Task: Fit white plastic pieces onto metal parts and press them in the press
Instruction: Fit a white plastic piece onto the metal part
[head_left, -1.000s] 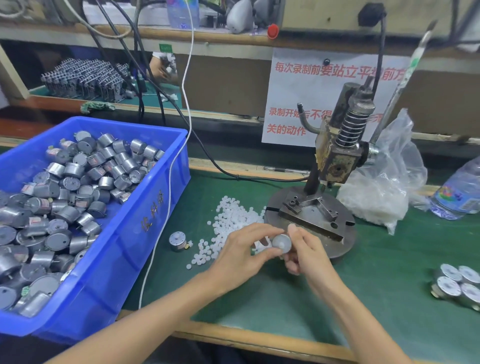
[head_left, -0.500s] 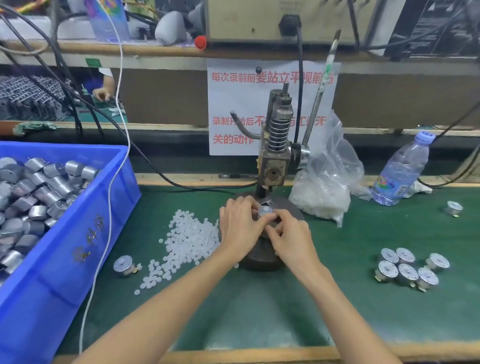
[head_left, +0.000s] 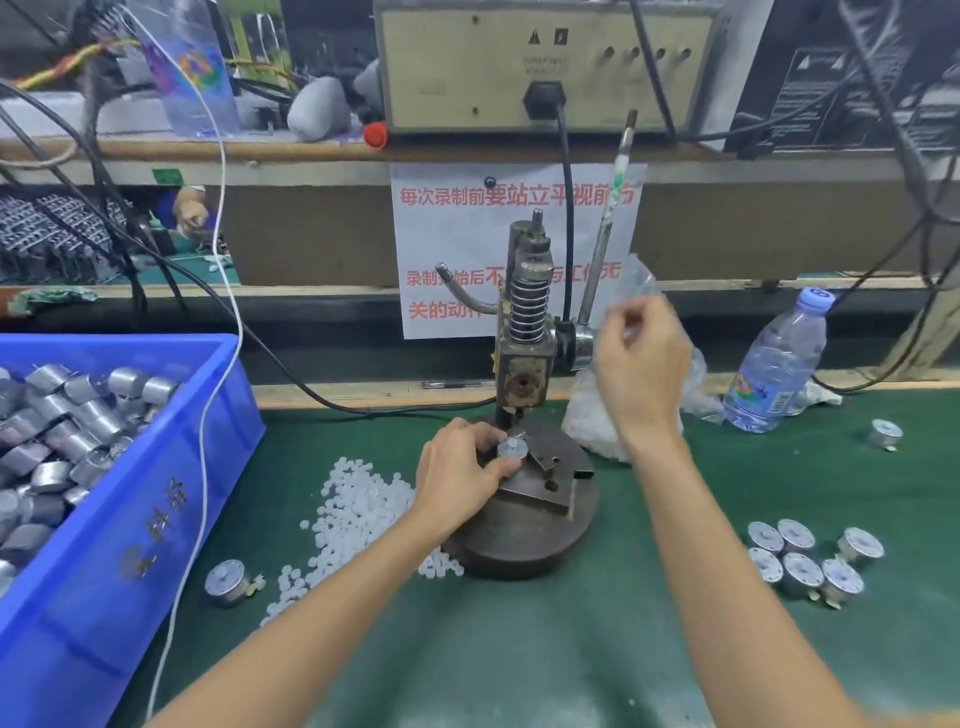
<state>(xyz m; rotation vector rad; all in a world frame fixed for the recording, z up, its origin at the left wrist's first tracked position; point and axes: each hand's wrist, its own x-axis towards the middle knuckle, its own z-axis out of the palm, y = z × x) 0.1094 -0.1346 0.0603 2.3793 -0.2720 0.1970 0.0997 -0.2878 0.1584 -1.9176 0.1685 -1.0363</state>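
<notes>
A small round metal part (head_left: 512, 449) with a white plastic piece on top sits on the fixture of the hand press (head_left: 522, 364), under the ram. My left hand (head_left: 462, 475) holds that part between thumb and fingers on the round press base (head_left: 524, 540). My right hand (head_left: 640, 369) is raised beside the press, right of its lever (head_left: 605, 239), fingers loosely curled and holding nothing, a little blurred. Loose white plastic pieces (head_left: 358, 514) lie in a heap left of the base.
A blue bin (head_left: 135, 525) full of metal parts stands at the left. One metal part (head_left: 227, 582) lies near the heap. Several finished parts (head_left: 810, 561) sit at the right. A plastic bag (head_left: 696, 374) and a water bottle (head_left: 779, 369) stand behind the press.
Both hands carried the metal part from in front of the press onto its fixture. My right hand then let go and rose up to the right beside the lever; the left stays on the part.
</notes>
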